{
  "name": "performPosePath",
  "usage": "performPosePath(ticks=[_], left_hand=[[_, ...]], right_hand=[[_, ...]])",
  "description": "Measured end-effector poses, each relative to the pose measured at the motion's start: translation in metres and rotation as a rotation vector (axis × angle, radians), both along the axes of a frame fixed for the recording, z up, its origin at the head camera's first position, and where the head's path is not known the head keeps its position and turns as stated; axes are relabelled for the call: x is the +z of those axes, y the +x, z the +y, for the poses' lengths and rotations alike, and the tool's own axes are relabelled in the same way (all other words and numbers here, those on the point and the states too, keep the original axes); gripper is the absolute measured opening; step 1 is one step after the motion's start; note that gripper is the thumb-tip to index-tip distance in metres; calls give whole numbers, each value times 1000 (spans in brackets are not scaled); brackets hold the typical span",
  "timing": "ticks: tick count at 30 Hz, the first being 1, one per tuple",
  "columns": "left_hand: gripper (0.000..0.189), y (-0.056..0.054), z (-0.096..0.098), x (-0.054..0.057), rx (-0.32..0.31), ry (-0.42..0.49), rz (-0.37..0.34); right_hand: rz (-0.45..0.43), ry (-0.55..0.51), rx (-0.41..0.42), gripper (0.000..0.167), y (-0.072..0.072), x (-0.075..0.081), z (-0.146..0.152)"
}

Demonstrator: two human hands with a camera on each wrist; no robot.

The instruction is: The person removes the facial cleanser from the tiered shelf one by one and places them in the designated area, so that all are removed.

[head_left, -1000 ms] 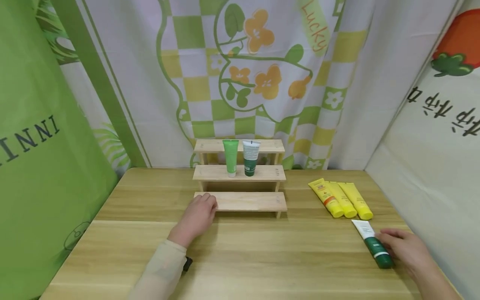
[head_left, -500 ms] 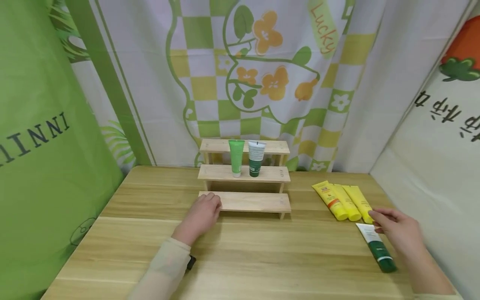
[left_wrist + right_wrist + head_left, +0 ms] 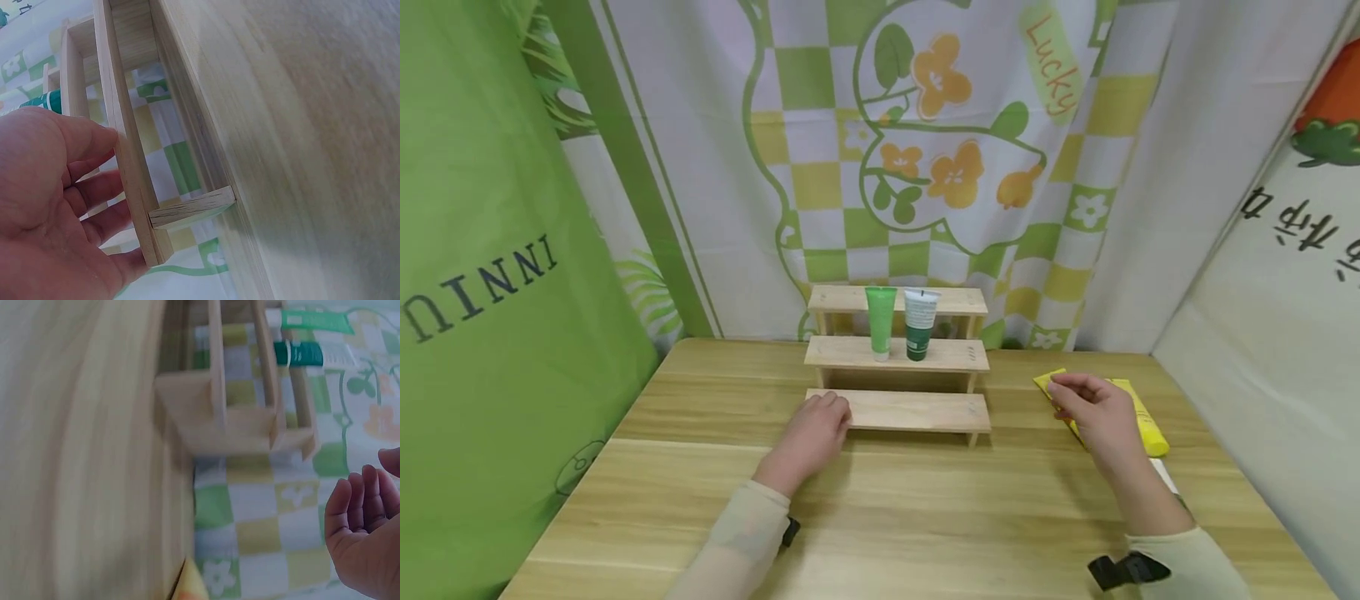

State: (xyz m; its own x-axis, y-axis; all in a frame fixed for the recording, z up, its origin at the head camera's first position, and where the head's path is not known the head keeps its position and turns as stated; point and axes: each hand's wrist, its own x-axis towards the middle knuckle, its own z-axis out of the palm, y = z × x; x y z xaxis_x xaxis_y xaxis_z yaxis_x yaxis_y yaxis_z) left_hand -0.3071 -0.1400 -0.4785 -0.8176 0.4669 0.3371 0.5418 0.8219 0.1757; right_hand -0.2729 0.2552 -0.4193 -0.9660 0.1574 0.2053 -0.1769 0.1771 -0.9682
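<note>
Left forearm (image 3: 730, 537) extended forward, angled inward | left hand (image 3: 808, 429) gripping, fingers bent, thumb set opposite — | right forearm (image 3: 1161, 508) angled inward too | right hand (image 3: 1097, 412) hovers — fingers loosely curled, thumb apart from the fingertips

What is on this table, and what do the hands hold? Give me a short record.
Left hand: holds the left end of the lowest shelf
Right hand: empty, hovers near the yellow tubes
Stand: wooden, three shelves
Middle shelf: green tube and white-and-green tube, both upright
Table: yellow tubes and a white-ended tube at right, partly hidden
</note>
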Motion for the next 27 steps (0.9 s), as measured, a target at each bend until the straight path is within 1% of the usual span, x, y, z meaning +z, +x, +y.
performPosePath(ticks=[2, 5, 6, 7, 9, 12, 16, 20, 24, 27], left_hand=[[8, 0, -1, -1, 1, -5, -3], [9, 1, -2, -3, 9, -6, -17], [9, 1, -2, -4, 13, -10, -19], [10, 1, -2, -4, 18, -15, -19], [9, 0, -2, -4, 22, -19, -16], [8, -1, -1, -2, 16, -26, -8], [7, -1, 2, 1, 13, -24, -17], [7, 1, 1, 3, 18, -19, -17], [8, 2, 0, 3, 28, -19, -13], [9, 1, 0, 3, 37, -28, -2]], right_hand=[[23, -37, 35, 18, -9, 1, -19], [48, -46, 83, 25, -22, 5, -47], [53, -64, 103, 28, -27, 6, -56], [56, -92, 124, 32, -32, 8, -65], [61, -155, 155, 33, -44, 10, -81], [73, -273, 185, 30, -61, 13, -99], [111, -397, 204, 25, -78, 12, -114], [151, -496, 218, 23, -90, 10, -125], [166, -561, 207, 23, -99, 7, -134], [177, -572, 197, 25, -105, 5, -139]])
